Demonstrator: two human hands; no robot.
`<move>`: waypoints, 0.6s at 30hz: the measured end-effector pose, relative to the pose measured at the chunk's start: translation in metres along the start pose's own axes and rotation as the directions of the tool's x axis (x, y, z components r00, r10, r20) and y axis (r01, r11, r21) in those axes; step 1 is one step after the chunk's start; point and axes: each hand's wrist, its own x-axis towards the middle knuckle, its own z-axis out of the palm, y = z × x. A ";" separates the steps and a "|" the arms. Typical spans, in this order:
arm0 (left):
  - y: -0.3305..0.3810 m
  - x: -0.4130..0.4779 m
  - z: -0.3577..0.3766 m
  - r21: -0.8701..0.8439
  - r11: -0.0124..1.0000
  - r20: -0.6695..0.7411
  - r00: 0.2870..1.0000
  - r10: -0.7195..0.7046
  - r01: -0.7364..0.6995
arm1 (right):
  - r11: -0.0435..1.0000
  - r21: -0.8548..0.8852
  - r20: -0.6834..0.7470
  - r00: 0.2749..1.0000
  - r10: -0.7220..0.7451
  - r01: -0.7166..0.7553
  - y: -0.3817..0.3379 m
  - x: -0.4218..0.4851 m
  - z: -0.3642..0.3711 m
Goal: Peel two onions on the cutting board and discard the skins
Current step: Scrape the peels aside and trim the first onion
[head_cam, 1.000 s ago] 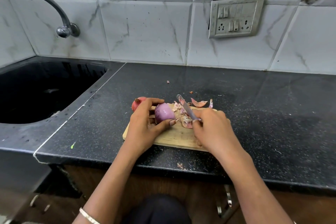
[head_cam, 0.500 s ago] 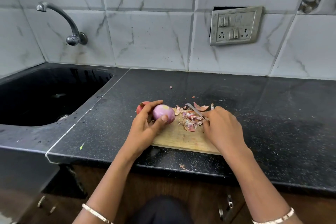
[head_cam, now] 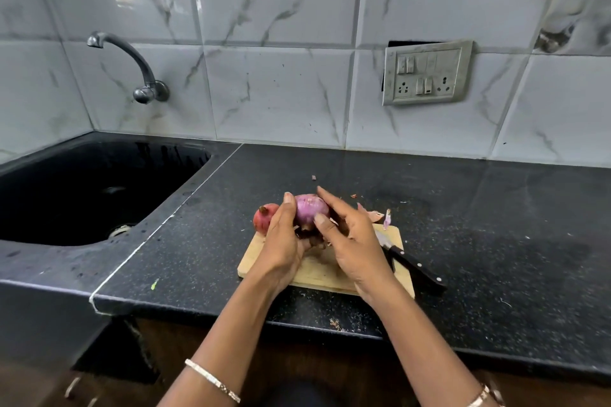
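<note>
Knife (head_cam: 410, 263) down, right hand (head_cam: 353, 241) onto onion (head_cam: 309, 211)

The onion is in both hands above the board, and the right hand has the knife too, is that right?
Not quite. The right hand has no knife: the knife lies at the right edge of the board, handle out over the counter, as the head view shows. The left hand and the right do hold the onion above the board.

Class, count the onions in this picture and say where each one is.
2: a peeled onion held by left hand and right hand; an unpeeled onion left of it.
</note>
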 end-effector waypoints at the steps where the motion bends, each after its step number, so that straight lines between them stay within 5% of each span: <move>1: 0.000 0.000 0.000 0.005 1.000 -0.006 1.000 0.000 0.000 | 0.998 0.060 -0.035 0.999 0.009 -0.007 0.003 0.001 0.001; 8: -0.003 -0.002 -0.001 -0.008 1.000 -0.087 0.996 0.029 -0.030 | 0.956 0.293 -0.153 0.987 0.044 0.003 0.018 0.012 0.005; 13: -0.007 -0.010 0.001 0.114 0.988 0.050 0.994 0.097 -0.102 | 0.930 0.361 -0.292 0.939 0.184 -0.070 0.039 0.016 0.006; 18: -0.006 -0.015 -0.001 0.152 0.977 0.175 0.977 0.120 -0.148 | 0.923 0.369 -0.252 0.945 0.209 -0.106 0.028 0.010 0.010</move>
